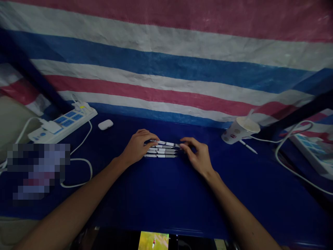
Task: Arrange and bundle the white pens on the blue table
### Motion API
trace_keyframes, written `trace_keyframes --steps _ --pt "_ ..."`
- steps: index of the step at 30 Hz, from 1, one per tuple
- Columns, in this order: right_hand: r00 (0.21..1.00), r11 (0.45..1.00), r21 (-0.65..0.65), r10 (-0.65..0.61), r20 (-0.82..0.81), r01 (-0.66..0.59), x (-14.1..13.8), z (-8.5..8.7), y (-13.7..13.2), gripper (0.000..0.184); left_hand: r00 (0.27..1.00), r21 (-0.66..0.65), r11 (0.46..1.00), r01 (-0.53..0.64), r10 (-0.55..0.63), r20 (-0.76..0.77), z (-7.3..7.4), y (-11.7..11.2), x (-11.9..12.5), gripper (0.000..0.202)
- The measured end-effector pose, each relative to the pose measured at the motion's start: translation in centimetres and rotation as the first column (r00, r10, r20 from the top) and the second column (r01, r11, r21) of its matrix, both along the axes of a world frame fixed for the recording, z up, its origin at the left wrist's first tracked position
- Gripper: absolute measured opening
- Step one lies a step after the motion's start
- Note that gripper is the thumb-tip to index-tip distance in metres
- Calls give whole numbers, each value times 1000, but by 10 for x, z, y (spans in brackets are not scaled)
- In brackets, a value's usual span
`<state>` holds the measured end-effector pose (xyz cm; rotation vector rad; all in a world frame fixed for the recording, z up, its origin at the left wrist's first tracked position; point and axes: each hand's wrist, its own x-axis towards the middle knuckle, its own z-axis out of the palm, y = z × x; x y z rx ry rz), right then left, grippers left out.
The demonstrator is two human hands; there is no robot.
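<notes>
Left hand [139, 145] and right hand [198, 153] pinch opposite ends of one white pen [167, 143] at a blue table [156, 194].
Thumb and fingers of each hand are closed on the pen, slightly slanted at the far side of a row of similar pens [160, 152]. To the right, a paper cup [236, 131] stands beside a loose pen [249, 147]; to the left are a white earbud case [105, 124] and power strip [64, 122]. Behind hangs a striped sheet [156, 38].
</notes>
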<state>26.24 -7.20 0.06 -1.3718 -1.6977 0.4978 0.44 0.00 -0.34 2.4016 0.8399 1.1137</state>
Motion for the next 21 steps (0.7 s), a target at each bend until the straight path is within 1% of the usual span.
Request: trace_keyframes --steps 2,4,6,8,9,11,13,14,16,19,21 --pt "1000 998 -70 -1 11 2 0 0 0 28 1000 31 999 5 -5 -4 0 0 0 9" --pt "999 997 -72 -20 39 23 0 0 1 33 1000 48 999 -9 9 -2 1 0 1 9" --pt "997 999 -4 -34 70 34 0 0 2 41 999 55 998 -38 38 10 2 0 1 8" --pt "993 995 95 -36 111 26 1 0 4 49 997 62 996 -71 69 32 3 0 0 7" --pt "991 990 139 -38 130 20 1 0 4 47 996 62 995 -84 81 43 3 0 0 7" --pt "986 979 205 -38 159 5 2 0 5 30 994 60 993 -97 94 61 4 0 0 7" --pt "984 970 243 -33 174 -10 3 0 5 14 993 62 994 -95 90 74 4 0 0 7" --pt "984 968 252 -33 177 -13 3 1 5 11 993 63 994 -93 87 79 4 0 0 7" --pt "982 970 243 -39 185 -7 3 1 4 13 993 69 994 -87 81 86 4 -1 0 7" --pt "974 983 181 -68 218 28 2 2 4 17 993 73 994 -86 79 87 4 -1 0 7" --pt "963 985 167 -81 256 38 1 2 5 26 991 75 992 -99 91 94 5 -1 0 7"
